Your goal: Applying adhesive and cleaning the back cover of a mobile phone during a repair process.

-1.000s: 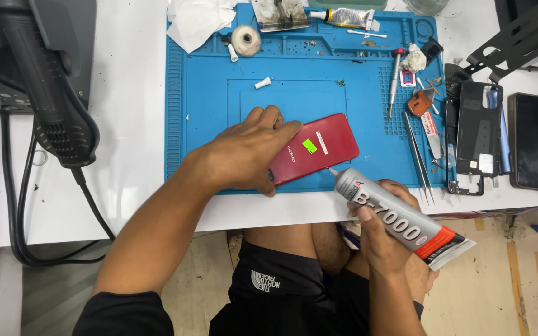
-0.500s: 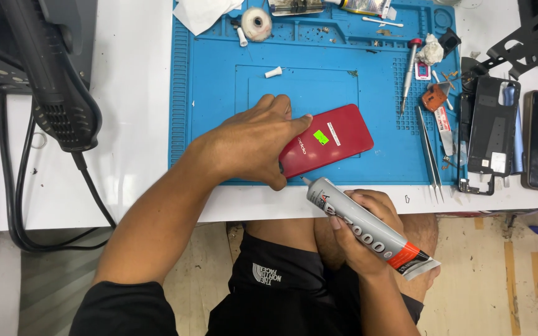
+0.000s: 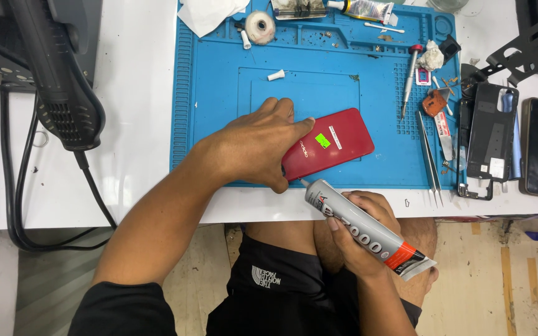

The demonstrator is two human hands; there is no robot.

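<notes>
Nearest, the right hand (image 3: 359, 230) is wrapped around a grey glue tube (image 3: 368, 230) with a red-and-black band near its crimped end, nozzle touching the red phone (image 3: 337, 146). The left hand (image 3: 256, 146) presses flat on that phone, which bears a small green sticker (image 3: 323, 140), at the blue mat's (image 3: 219, 124) near edge. Farther back lies a small yellow-labelled tube (image 3: 362, 9).

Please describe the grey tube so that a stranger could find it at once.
Start at the blue mat on the white table. At its near edge the left hand presses a red phone; beside it, the right hand holds the grey tube, the only one with an orange end.
</notes>
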